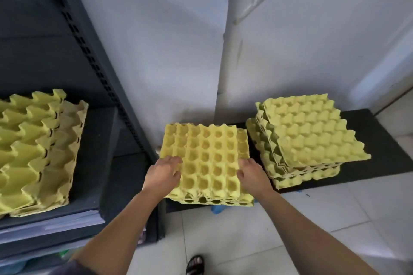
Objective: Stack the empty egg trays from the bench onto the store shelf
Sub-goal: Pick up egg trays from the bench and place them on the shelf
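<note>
A low stack of yellow egg trays [206,158] lies cups-up on the left part of the black bench [384,147]. My left hand [164,173] grips the top tray's near left edge, fingers curled over it. At the near right edge my right hand [251,175] holds the same tray. A taller, uneven stack of yellow trays [306,138] stands on the bench to the right. On the dark shelf [98,163] at the left lies another stack of trays [38,152], bumps up.
A slotted grey shelf upright [100,69] rises between the shelf and the bench. A pale wall with a white pipe [228,62] runs behind. The floor is white tile [279,230]; a sandalled foot [195,264] shows at the bottom.
</note>
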A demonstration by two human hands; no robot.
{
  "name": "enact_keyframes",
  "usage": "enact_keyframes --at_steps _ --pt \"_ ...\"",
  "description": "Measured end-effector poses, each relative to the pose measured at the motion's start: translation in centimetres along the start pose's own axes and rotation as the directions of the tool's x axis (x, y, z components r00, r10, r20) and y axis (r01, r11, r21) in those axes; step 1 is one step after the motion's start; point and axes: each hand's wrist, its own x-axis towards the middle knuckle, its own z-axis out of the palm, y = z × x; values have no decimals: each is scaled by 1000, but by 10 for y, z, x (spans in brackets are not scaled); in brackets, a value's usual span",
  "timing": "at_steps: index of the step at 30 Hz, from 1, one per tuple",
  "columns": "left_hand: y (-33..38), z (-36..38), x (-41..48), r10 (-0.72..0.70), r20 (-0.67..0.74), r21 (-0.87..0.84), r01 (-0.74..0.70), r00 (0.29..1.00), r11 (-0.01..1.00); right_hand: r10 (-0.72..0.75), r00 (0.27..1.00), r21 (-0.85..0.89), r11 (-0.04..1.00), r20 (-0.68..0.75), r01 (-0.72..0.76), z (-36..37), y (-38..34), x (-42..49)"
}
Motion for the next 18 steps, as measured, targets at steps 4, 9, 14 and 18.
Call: enact_keyframes --at_steps 4,9,14,18 --pt "-26 39 38 -201 96 -12 203 975 979 133 986 108 984 100 -143 41 11 32" --pt "-49 83 66 -372 147 -73 385 917 920 312 940 214 917 135 -335 81 15 61" --pt "-58 96 81 -600 118 -391 593 791 704 380 925 234 899 11 -372 93 19 71" --pt "-62 89 86 -624 152 -414 623 766 664 390 921 411 840 -5 -353 85 18 74"
